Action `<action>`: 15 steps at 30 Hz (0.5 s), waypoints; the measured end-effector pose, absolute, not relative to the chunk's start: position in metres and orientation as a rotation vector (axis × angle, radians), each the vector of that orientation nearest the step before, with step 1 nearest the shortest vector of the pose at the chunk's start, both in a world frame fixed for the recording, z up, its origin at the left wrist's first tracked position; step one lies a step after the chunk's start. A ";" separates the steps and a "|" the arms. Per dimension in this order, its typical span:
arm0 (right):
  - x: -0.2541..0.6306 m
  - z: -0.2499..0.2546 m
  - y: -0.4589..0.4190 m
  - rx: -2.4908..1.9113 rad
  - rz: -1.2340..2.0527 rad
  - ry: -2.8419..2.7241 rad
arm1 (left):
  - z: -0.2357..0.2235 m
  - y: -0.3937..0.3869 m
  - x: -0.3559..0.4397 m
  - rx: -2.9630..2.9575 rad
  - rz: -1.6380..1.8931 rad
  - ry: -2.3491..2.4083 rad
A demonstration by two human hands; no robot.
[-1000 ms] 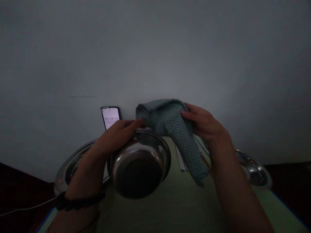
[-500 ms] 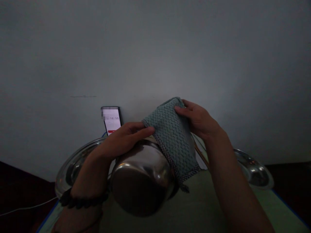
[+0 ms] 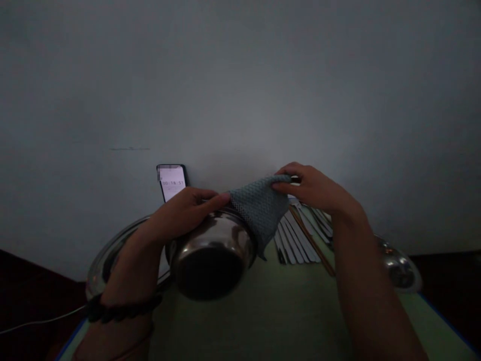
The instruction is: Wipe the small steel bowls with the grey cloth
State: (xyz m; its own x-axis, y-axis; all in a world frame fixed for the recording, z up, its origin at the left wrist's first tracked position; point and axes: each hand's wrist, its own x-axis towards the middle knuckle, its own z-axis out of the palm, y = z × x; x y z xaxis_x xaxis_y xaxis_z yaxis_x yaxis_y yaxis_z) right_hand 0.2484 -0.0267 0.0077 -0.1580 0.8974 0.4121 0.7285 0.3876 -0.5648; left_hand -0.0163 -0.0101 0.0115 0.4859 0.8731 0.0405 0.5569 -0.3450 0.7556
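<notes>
While the left hand clasps one bowl, right hand pinching one cloth, one dish near the right edge of the tabletop, bare surface below the bowl.

Plain grey wall; green table; dim light.
</notes>
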 end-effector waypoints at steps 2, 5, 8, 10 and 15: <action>0.250 0.006 -0.022 -1.492 0.130 -1.783 | 0.012 -0.010 -0.015 2.090 0.557 1.286; 0.248 0.009 -0.023 -1.675 0.018 -1.579 | 0.012 -0.009 -0.015 2.096 0.557 1.327; 0.235 0.019 -0.034 -1.618 0.043 -1.557 | 0.010 -0.008 -0.012 2.084 0.656 1.328; 0.223 0.026 -0.044 -1.469 0.236 -1.732 | 0.009 -0.008 -0.010 2.065 0.756 1.354; 0.203 0.028 -0.052 -1.098 0.639 -2.057 | 0.009 -0.010 -0.003 2.033 0.983 1.383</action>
